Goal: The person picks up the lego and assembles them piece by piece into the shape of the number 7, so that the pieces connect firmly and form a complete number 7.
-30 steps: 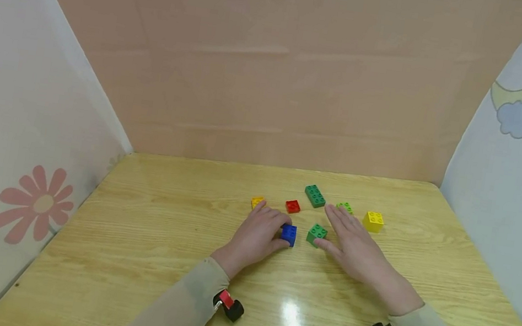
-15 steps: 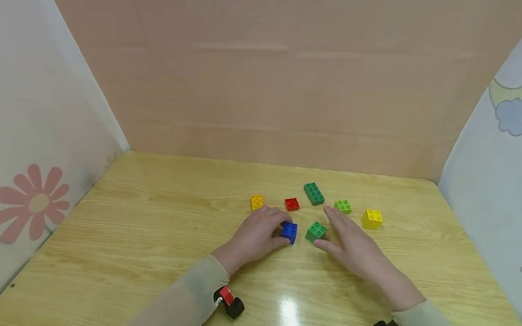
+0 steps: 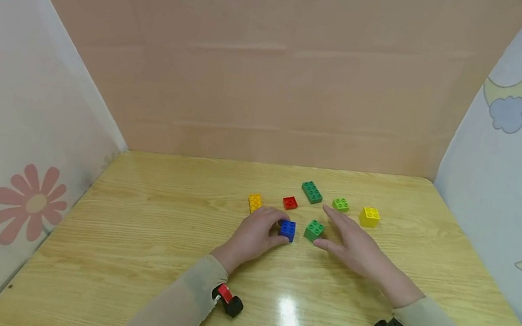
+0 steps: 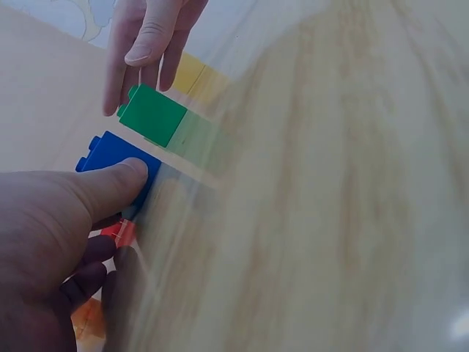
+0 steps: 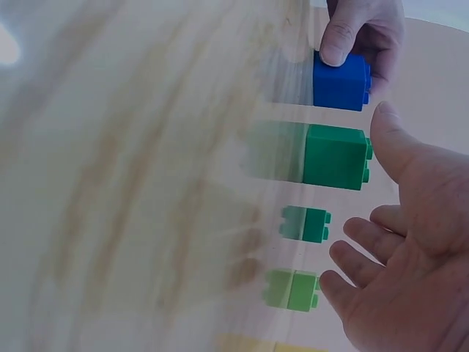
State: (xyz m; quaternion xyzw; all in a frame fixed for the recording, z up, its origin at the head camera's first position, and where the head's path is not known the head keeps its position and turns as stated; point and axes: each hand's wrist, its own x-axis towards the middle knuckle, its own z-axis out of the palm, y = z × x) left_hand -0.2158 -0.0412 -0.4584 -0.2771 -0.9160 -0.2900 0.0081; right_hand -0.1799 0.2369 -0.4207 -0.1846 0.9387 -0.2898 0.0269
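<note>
My left hand (image 3: pixel 252 235) pinches a blue toy building block (image 3: pixel 287 231) between thumb and fingers near the middle of the table. In the left wrist view the thumb presses the near side of the blue block (image 4: pixel 111 154). Just right of it stands a green block (image 3: pixel 314 230), studs up, with a small gap between the two. My right hand (image 3: pixel 354 247) hovers at the green block's right side, thumb and fingers spread. The right wrist view shows bare space between this hand (image 5: pixel 410 235) and the green block (image 5: pixel 335 156), nothing in its grasp.
Behind the hands lie an orange block (image 3: pixel 255 202), a flat red block (image 3: pixel 290 203), a long dark green block (image 3: pixel 312 192) and a lime green block (image 3: pixel 341 204). A taller yellow block (image 3: pixel 370 217) stands farther right on the wooden table (image 3: pixel 158 215).
My right hand has drawn back slightly from the green block, uncovering the lime green one. The left fingers have lowered off the orange block's outline while keeping the blue block. The view has shifted slightly.
</note>
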